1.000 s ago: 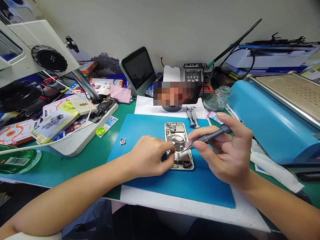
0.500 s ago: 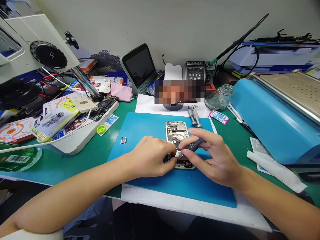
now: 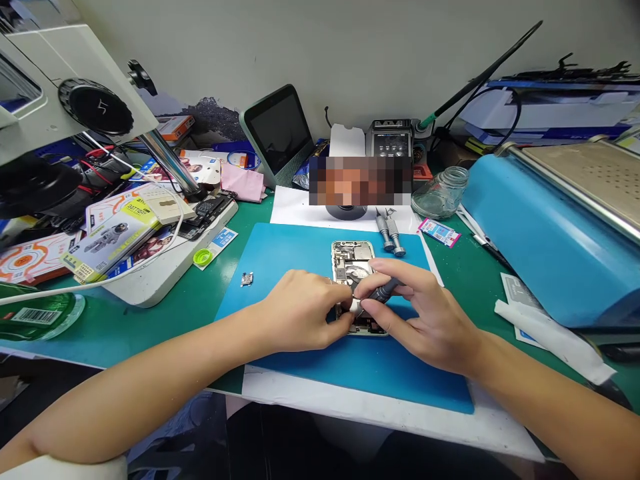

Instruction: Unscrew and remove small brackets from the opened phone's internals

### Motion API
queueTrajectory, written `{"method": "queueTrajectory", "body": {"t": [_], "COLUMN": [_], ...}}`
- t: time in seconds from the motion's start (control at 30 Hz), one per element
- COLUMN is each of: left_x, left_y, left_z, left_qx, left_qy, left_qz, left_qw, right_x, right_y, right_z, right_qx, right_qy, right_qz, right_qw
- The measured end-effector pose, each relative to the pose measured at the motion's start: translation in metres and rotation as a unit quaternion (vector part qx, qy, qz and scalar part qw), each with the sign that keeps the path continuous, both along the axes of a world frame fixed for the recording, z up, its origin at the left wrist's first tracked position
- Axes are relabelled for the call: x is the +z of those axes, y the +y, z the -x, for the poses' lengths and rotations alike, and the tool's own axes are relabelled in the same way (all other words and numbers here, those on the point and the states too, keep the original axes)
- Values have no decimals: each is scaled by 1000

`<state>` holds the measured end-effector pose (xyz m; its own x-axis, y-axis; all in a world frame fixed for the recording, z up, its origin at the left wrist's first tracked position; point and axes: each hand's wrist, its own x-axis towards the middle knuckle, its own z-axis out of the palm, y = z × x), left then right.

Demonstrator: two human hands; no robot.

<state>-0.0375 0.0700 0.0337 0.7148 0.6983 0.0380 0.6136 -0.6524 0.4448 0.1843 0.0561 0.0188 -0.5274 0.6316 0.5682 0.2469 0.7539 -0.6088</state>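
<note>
Right grip [image 3: 433, 317]: closed around a grey screwdriver [image 3: 387, 290].
Left grip [image 3: 305, 311]: just beside it, over the opened phone [image 3: 359, 252], perhaps steadying it; whether closed, cannot tell.

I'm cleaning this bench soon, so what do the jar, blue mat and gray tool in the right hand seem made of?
The jar looks like clear, glossy glass, with highlights on a see-through wall. The blue mat seems matte silicone or rubber, being an even, low-sheen sheet. The gray tool's dull sheen suggests metal, perhaps plastic; the right hand hides much of it.
</note>
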Motion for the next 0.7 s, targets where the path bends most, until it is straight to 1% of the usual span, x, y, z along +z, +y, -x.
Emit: {"method": "queueTrajectory", "body": {"t": [0.57, 0.7], "left_x": [2, 3], "left_y": [1, 0], "left_z": [0, 0], "left_qx": [6, 3], "left_qy": [13, 17], "left_qz": [-11, -13], "left_qw": [1000, 1000], "right_x": [-2, 1], "right_y": [1, 2], "right_z": [-2, -1], "right_qx": [-3, 0], "right_qy": [-28, -36], "right_qz": [-32, -41], "right_qw": [999, 999]}}
